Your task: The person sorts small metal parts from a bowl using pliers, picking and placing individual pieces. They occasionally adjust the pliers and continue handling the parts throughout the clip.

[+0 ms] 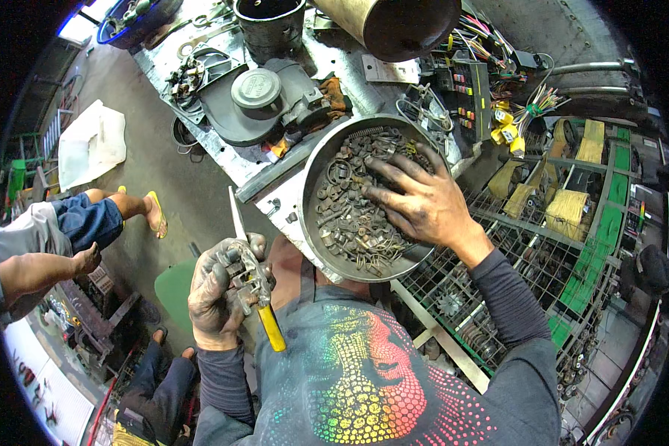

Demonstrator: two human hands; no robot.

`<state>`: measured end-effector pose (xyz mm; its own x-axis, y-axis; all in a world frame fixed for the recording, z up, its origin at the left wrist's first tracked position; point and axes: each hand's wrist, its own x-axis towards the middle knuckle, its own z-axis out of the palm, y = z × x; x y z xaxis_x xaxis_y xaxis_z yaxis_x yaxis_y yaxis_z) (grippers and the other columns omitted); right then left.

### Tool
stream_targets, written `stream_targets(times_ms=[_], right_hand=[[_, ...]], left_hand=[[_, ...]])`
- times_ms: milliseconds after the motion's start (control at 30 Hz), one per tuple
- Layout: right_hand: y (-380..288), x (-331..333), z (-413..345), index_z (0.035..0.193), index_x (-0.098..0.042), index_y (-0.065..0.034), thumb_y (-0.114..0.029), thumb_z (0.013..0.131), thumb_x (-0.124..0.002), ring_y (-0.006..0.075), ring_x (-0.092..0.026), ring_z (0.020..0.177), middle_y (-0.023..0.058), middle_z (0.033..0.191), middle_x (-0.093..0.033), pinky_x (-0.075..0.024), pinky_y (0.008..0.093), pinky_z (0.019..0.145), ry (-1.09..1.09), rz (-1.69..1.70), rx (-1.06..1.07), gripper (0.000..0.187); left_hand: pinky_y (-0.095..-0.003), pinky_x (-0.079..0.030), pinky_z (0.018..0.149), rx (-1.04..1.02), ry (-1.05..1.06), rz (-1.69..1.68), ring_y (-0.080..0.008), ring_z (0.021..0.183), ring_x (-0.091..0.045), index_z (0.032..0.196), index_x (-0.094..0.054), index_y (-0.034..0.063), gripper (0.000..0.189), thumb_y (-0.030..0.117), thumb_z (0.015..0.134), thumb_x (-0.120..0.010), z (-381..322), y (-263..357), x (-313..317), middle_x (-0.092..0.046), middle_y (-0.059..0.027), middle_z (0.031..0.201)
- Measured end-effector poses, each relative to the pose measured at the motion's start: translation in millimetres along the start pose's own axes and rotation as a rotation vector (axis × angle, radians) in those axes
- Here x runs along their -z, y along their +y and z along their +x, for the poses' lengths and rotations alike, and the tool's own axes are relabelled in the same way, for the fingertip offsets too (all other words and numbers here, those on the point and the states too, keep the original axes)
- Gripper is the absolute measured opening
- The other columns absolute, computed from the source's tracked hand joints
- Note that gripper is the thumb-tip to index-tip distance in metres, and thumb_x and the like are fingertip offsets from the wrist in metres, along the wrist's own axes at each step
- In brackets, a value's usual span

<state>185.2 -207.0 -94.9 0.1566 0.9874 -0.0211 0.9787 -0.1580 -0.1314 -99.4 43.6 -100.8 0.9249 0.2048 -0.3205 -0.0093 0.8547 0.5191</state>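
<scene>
My left hand (223, 290) is closed around a small greasy metal mechanism (245, 273) and a screwdriver with a yellow handle (271, 329), whose pale shaft or blade points up past my fingers. My right hand (418, 195), blackened at the fingers, lies spread on the loose hardware in a round metal pan (312, 245). Nuts, bolts, bushings and springs (348, 206) fill much of that pan; a coil spring lies near its upper rim. My right fingertips are partly sunk among the parts, so whether they pinch one cannot be told.
The metal-topped bench (279, 217) bears a dark bucket (270, 28), a grey round-capped housing (256, 89), a large cylinder (407, 28) and a fuse box with wires (471, 100). Right of me stands a wire-mesh rack (502, 223). Two other people are at left, one standing (83, 228), one low down (156, 384).
</scene>
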Motion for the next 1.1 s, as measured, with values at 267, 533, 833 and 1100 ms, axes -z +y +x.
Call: stream_targets(times_ms=[267, 533, 833, 1100], right_hand=[[12.0, 13.0, 8.9, 0.127, -0.073, -0.0203, -0.014, 0.078, -0.080, 0.0329, -0.055, 0.134, 0.0058, 0.148, -0.059, -0.0370, 0.0527, 0.117, 0.161, 0.026, -0.145, 0.050], [-22.3, 29.3, -48.8, 0.121, -0.073, -0.0206, -0.016, 0.072, -0.079, 0.0345, -0.052, 0.139, 0.0056, 0.152, -0.056, -0.0365, 0.0578, 0.117, -0.120, 0.281, -0.058, 0.049], [9.5, 2.9, -29.6, 0.132, -0.067, -0.0334, -0.036, 0.085, -0.080, 0.0297, -0.052, 0.140, 0.0025, 0.157, -0.051, -0.0361, 0.0576, 0.118, -0.004, 0.068, 0.130, 0.049], [32.0, -9.0, 32.2, 0.112, -0.076, -0.0211, -0.034, 0.091, -0.076, 0.0273, -0.062, 0.121, 0.0053, 0.136, -0.065, -0.0446, 0.0531, 0.104, 0.317, 0.072, 0.101, 0.024]], left_hand=[[-0.0377, -0.060, 0.075, -0.022, 0.055, -0.111, -0.0305, 0.098, -0.069, 0.123, -0.060, -0.0077, 0.052, 0.036, 0.097, -0.073, -3.0, -3.9, -1.9, -0.056, -0.0231, 0.124], [-0.0360, -0.061, 0.069, -0.037, 0.079, -0.123, -0.0300, 0.097, -0.070, 0.122, -0.060, -0.0114, 0.057, 0.033, 0.092, -0.079, 0.1, -3.9, -8.1, -0.060, -0.0258, 0.126], [-0.0404, -0.058, 0.079, -0.092, 0.103, -0.170, -0.0315, 0.103, -0.066, 0.130, -0.057, -0.0101, 0.061, 0.036, 0.094, -0.076, -3.1, -32.1, -35.1, -0.056, -0.0246, 0.129], [-0.0405, -0.058, 0.081, -0.212, 0.111, -0.109, -0.0321, 0.105, -0.065, 0.129, -0.058, -0.0070, 0.052, 0.034, 0.100, -0.070, -32.7, -56.5, -65.2, -0.054, -0.0233, 0.129]])
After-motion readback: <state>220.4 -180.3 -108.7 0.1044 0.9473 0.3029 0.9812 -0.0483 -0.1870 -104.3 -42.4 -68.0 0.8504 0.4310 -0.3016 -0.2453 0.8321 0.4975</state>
